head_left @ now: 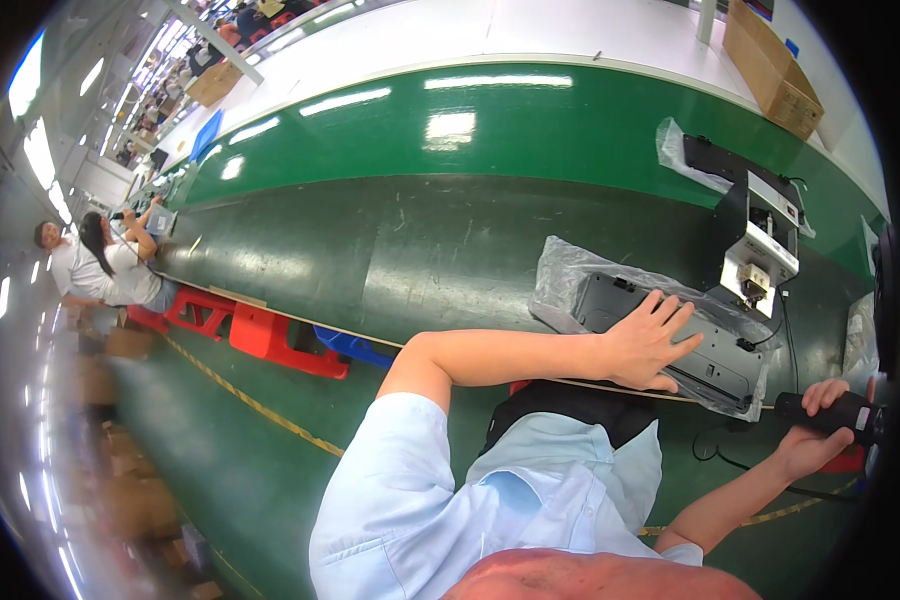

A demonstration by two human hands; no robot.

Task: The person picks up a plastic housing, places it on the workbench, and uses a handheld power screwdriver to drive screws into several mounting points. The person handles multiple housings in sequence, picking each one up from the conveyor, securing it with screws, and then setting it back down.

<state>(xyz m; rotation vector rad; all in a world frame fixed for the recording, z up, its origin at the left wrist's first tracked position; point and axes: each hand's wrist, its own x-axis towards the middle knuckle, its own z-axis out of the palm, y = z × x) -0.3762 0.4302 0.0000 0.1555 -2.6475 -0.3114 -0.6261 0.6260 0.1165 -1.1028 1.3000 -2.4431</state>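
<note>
My left hand (650,342) lies flat with spread fingers on a long dark panel (715,362), which looks like the underside of a keyboard. The panel rests near the bench's front edge on a clear plastic bag (562,280), and the hand covers part of its left half. At the far right, my right hand (818,430) is wrapped round a thick black cylindrical hand tool (850,415) with a small white label. It holds the tool beside the panel's right end, apart from it. The tool's far end runs into the dark rim of the picture.
Behind the panel stands a small black and silver bench machine (760,245) with cables. Another dark panel (720,160) lies beyond it on plastic. A cardboard box (773,70) sits on the white far counter. Red stools (270,335) line the front edge; two people (110,260) are at far left.
</note>
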